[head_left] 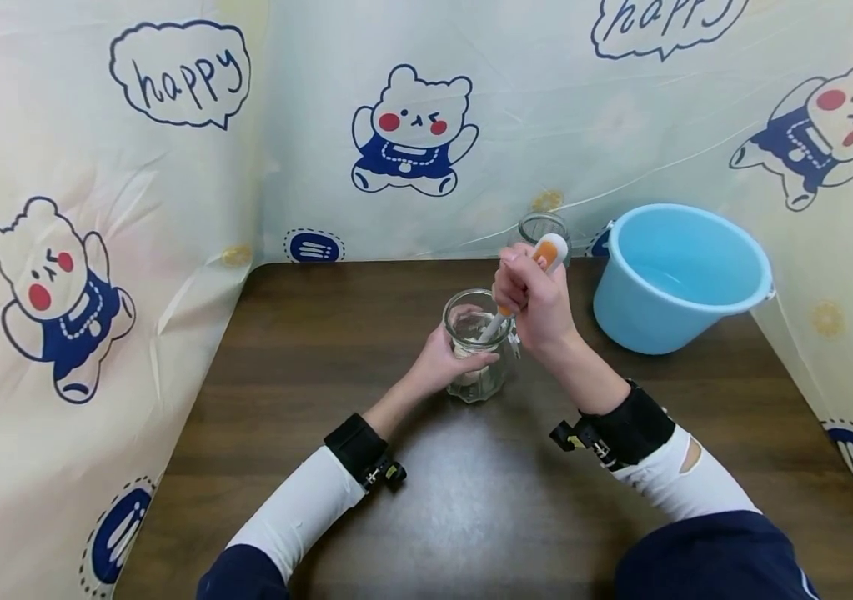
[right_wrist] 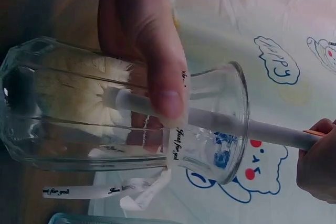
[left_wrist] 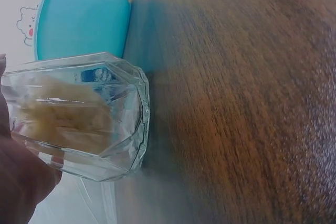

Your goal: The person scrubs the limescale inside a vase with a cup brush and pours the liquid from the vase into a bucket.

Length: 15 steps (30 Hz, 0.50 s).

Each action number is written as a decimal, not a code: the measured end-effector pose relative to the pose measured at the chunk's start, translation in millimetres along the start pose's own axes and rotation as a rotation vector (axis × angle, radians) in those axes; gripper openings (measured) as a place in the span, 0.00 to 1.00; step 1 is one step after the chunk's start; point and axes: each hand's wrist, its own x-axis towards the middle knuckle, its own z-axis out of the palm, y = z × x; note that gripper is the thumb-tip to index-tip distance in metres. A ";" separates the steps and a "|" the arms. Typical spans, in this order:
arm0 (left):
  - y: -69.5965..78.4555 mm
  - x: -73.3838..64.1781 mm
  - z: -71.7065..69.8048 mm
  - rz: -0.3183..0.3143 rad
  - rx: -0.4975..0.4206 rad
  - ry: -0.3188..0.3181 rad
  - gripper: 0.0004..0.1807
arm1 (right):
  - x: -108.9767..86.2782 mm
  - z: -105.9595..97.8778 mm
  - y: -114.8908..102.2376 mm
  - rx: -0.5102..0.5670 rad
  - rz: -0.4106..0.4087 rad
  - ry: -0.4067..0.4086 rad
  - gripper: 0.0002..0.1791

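My left hand grips a clear glass jar around its neck, with the thumb laid across the near side. A white ribbon with black lettering is tied round that neck. The jar's faceted base is right at the tabletop in the left wrist view. With its fingers curled, my right hand holds the white and orange handle of a bottle brush. The brush slants down through the jar's mouth, and its pale yellow head shows inside the glass, lower down.
A light blue bucket stands on the brown wooden table to the right. Behind my right hand is a second glass jar, partly hidden. Cloth printed with cartoon bears hangs along the back and sides.
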 end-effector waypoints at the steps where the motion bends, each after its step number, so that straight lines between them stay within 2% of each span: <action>1: 0.5 1.0 0.0 0.005 0.003 0.001 0.37 | 0.6 -0.7 -0.4 0.010 -0.001 0.011 0.22; 7: -24.1 11.1 2.2 0.003 0.001 0.014 0.38 | 15.3 -5.5 -13.4 0.051 -0.034 0.049 0.26; 10: -34.9 12.2 3.1 0.005 0.009 0.018 0.38 | 14.7 -7.3 -10.2 0.029 0.009 0.074 0.28; 15: -38.9 7.4 4.3 0.018 0.016 0.013 0.38 | -0.5 -8.4 7.6 -0.050 0.105 0.106 0.27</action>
